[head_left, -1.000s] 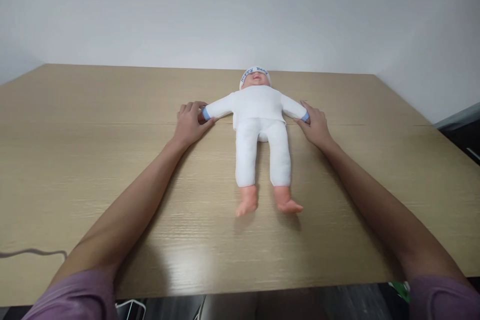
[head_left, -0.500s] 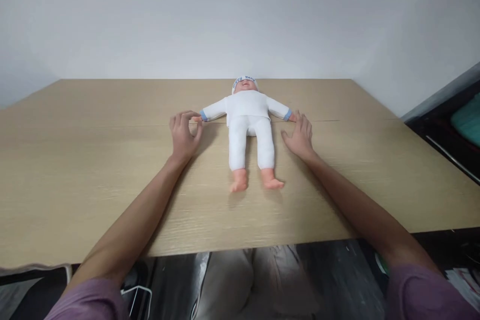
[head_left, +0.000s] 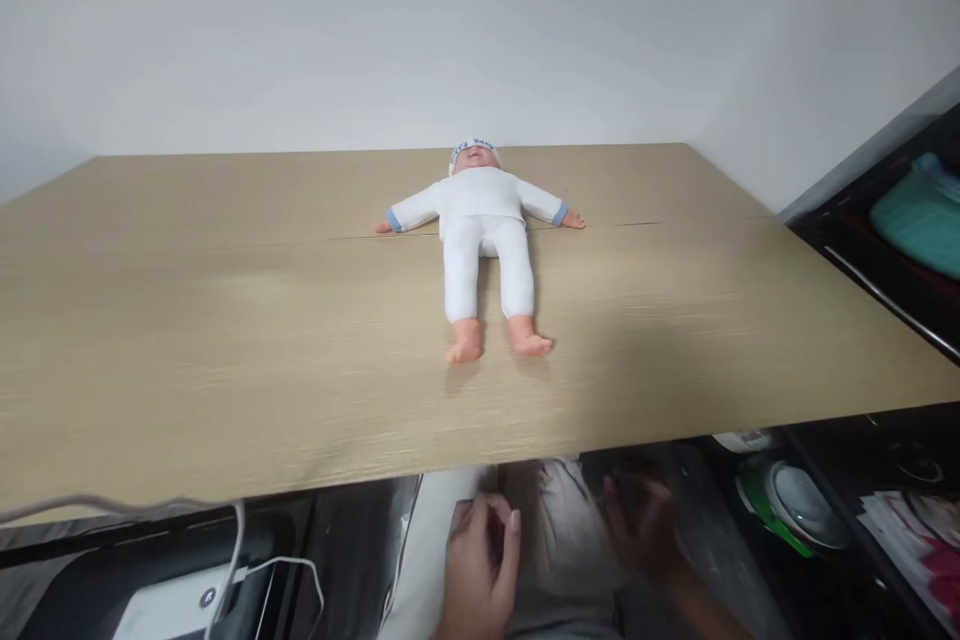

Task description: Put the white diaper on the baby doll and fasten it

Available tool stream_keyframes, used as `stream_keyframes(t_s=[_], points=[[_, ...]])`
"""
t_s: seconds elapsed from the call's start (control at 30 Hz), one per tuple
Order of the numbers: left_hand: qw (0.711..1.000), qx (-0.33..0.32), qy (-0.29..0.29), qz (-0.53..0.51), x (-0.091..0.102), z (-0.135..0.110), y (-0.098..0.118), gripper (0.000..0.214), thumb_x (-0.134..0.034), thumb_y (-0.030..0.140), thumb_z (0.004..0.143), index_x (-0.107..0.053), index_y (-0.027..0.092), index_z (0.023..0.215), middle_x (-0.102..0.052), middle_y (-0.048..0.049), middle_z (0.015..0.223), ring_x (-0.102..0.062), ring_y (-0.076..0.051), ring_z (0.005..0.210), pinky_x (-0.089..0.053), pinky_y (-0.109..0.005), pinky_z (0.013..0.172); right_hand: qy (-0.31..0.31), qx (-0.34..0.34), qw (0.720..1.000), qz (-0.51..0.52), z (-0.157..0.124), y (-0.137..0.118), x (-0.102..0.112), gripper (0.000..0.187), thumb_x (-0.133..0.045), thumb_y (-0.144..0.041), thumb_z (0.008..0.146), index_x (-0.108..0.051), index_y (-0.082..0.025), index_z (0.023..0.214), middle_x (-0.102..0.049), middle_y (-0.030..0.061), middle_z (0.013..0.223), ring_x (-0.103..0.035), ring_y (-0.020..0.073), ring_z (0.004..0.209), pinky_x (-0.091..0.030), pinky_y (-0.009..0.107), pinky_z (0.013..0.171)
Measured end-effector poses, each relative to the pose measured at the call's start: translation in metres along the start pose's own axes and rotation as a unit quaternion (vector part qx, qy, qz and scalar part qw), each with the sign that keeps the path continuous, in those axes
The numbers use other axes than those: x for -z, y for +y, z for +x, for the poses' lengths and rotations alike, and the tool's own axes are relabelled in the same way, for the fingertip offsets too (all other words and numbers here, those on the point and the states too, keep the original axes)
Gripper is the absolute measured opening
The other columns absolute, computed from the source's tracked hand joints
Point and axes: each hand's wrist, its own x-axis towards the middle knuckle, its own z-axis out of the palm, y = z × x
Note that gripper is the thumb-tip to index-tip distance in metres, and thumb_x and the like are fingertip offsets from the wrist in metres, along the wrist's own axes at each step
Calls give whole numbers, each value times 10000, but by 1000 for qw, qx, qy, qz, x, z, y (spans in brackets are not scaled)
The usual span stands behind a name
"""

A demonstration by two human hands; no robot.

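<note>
A baby doll [head_left: 484, 240] in a white suit and cap lies face up on the wooden table [head_left: 225, 340], arms spread and bare feet toward me. Neither hand touches it. Both hands are down below the table's near edge, over my lap. My left hand [head_left: 480, 560] has its fingers loosely curled together and nothing shows in them. My right hand [head_left: 645, 530] is dark and smeared by motion, so I cannot read its fingers.
A white cable [head_left: 240, 540] hangs off the table's near left edge toward a white device [head_left: 172, 610] below. A dark shelf at the right holds a teal item [head_left: 919, 215]. A green and white object [head_left: 784, 500] and papers [head_left: 915, 530] lie low at the right.
Both hands have let go of the doll's arms and pulled back off the table, down to my lap. The view has drawn back from the table. The doll has stayed put.
</note>
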Motion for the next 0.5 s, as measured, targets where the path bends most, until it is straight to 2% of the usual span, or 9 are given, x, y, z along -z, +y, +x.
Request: stream_keyframes(t_s=[0.03,0.1,0.17,0.23,0.3,0.37,0.43,0.5], points=[[1000,14,-3,-2,-15,-2,-6,362,-515,596,1010,-661,346,792,-757,-131,846,-730,-373,862,-593,-584,803,-1,-36,999,6,-9,9,-3,267,-833,-561,757,-779,-629,1010,-807,6,927,-807,496,898,-647,775,786],[999,-1,-43,-3,-33,2,-17,416,-466,606,1045,-580,314,771,-744,-122,857,-721,-361,881,-581,-553,834,-23,-108,994,21,-20,19,-10,248,-783,-621,833,-776,-571,1076,-824,-3,1003,-823,463,985,-686,708,840],[996,-30,-84,12,-41,9,-25,404,-456,598,1061,-561,300,810,-743,-124,912,-722,-349,923,-577,-517,871,-71,-165,983,45,-24,21,-18,303,-742,-701,865,-785,-465,1050,-830,12,1009,-825,437,1021,-697,655,889],[994,-31,-94,51,-46,16,-27,361,-470,590,1058,-595,281,920,-755,-154,1043,-730,-361,1034,-571,-511,953,-113,-187,973,72,-23,17,-26,439,-742,-766,852,-783,-370,1039,-837,43,1044,-806,425,1093,-669,625,987],[992,4,-101,79,-53,22,-28,374,-531,607,1026,-624,247,1071,-756,-195,1191,-728,-395,1178,-543,-524,1058,-145,-198,964,102,-20,11,-34,549,-761,-821,815,-772,-321,1041,-831,60,1049,-783,412,1123,-625,598,1056],[989,73,-119,55,-64,29,-28,457,-641,623,963,-632,220,1177,-762,-219,1259,-726,-435,1265,-508,-542,1127,-163,-216,954,130,-14,4,-42,633,-792,-872,746,-753,-298,1009,-811,55,987,-769,392,1082,-604,571,1055],[981,133,-140,2,-74,37,-29,505,-737,636,898,-658,220,1172,-795,-216,1218,-743,-461,1266,-502,-558,1141,-172,-233,945,151,-8,-3,-49,690,-830,-897,664,-734,-285,967,-792,44,940,-760,375,1031,-602,549,1029],[975,154,-153,-45,-81,46,-31,500,-772,678,864,-699,230,1075,-828,-199,1148,-760,-459,1242,-524,-552,1132,-177,-239,940,165,-5,-7,-53,708,-863,-890,598,-720,-270,910,-785,47,914,-758,370,997,-605,540,1006]])
